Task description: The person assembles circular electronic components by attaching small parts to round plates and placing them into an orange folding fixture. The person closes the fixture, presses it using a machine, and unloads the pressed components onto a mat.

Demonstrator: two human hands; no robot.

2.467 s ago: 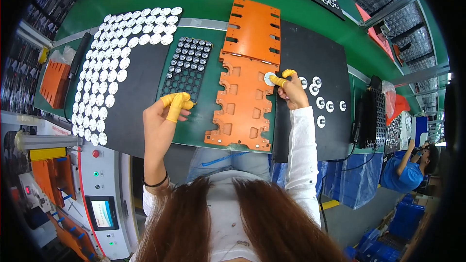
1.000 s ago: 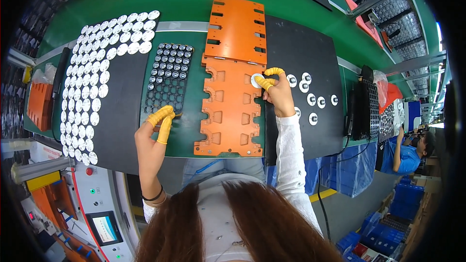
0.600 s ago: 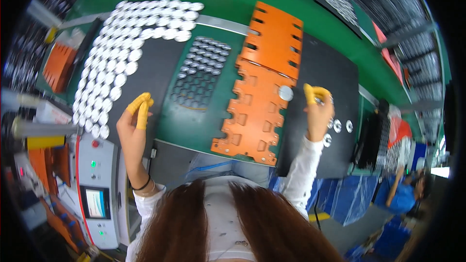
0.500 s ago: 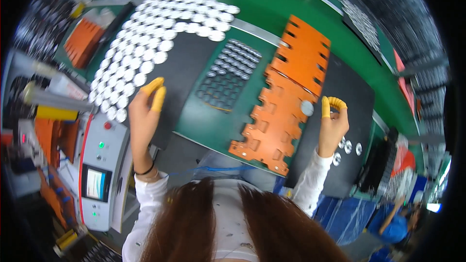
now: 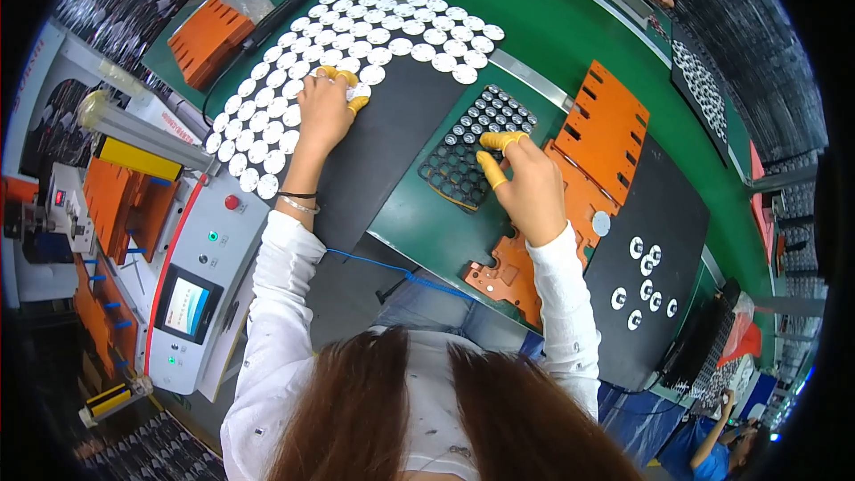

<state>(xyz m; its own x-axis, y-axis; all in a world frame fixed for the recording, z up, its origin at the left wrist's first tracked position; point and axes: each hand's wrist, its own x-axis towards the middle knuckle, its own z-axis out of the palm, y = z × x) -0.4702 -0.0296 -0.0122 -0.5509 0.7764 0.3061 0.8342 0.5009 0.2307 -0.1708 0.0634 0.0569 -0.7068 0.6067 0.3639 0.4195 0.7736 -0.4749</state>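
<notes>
The left hand (image 5: pixel 322 111), fingertips capped in yellow, pinches one white disc (image 5: pixel 361 89) at the near edge of the field of white discs (image 5: pixel 356 36) laid on a black mat (image 5: pixel 392 125). The right hand (image 5: pixel 530 187) rests narrow, with its capped fingers (image 5: pixel 499 140) touching the small parts in a black grid tray (image 5: pixel 468 147) on the green desk (image 5: pixel 534 27). Under its wrist lies an orange slotted plate (image 5: pixel 606 134). Well right of it, a black mat (image 5: pixel 659 214) carries a few ring-shaped white pieces (image 5: pixel 646 276).
</notes>
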